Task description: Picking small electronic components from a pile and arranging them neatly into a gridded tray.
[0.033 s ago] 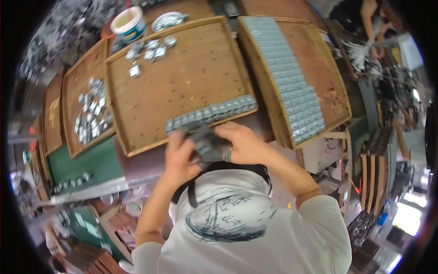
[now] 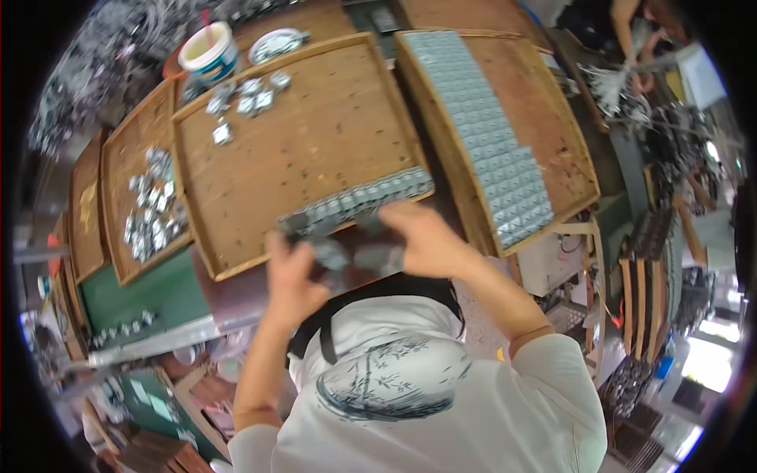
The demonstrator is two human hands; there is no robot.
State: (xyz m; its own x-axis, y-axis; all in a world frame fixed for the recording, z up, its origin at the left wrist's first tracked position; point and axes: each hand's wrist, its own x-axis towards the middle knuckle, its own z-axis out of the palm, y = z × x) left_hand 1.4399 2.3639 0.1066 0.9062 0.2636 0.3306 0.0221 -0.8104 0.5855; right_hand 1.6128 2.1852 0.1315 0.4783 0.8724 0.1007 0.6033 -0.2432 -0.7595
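Just in front of my waist, at the near edge of a wooden tray (image 2: 300, 150), my two hands work close together, smeared by motion. My left hand (image 2: 293, 277) is closed around a dark grey metal piece (image 2: 330, 258). Opposite it, my right hand (image 2: 422, 238) is curled on another grey metal piece (image 2: 380, 257). Blur hides the exact shape of both pieces and most fingertips. Beyond my hands, a row of small grey metal blocks (image 2: 371, 193) lines the tray's near side. Several loose shiny blocks (image 2: 254, 98) lie in its far left part.
To the right, a second wooden tray (image 2: 544, 102) holds tight rows of grey blocks (image 2: 481, 126). Another tray at left carries a heap of shiny pieces (image 2: 154, 206). Behind stand a white bucket (image 2: 209, 54) and a bowl of small parts (image 2: 277, 44). Another person's hand (image 2: 643, 81) shows at far right.
My hands have drawn slightly apart, and a gap now shows between the grey pieces that were together. The view has shifted a little, so the trays sit further left.
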